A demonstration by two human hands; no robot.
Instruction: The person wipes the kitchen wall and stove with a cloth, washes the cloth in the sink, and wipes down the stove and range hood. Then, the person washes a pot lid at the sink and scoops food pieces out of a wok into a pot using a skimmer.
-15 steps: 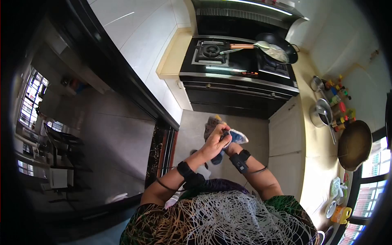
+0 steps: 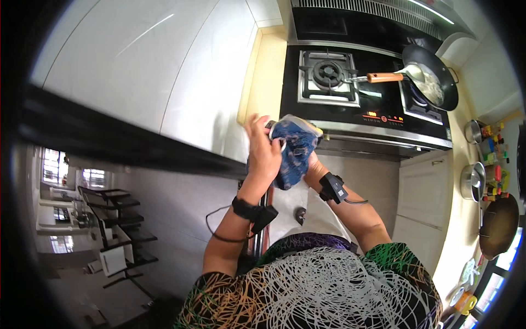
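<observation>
left hand point(image 2: 266, 151), centre of the frame: mine, partly open, fingers loosely bent and pointing up, thumb side against a blue patterned cloth piece with a pale edge point(image 2: 294, 151). i cannot tell whether the fingers close on it. my right hand point(image 2: 314, 166) sits just right of centre, at the cloth's lower right side; its fingers are hidden behind the fabric, so its grip cannot be told either.

cloth position: mid-frame, between both hands, raised above the grey floor point(image 2: 361, 181) and in front of the black glass cooktop point(image 2: 329, 113).

progress, my judgement: picking up is done, since the cloth is at my hands in the air. it is bunched, neither spread flat nor set down; that part is open. whether it is being wiped with or rearranged, i cannot tell.

at the stove, upper right: pale food point(image 2: 433, 90) is already in a round black wok point(image 2: 423, 56). an orange-brown wooden handle point(image 2: 385, 77) reaches left from the wok; neither hand is on it. orange digits glow on the control display point(image 2: 383, 118), so i judge the cooktop is on and the cooking unfinished. doneness of the food: too small to read.
</observation>
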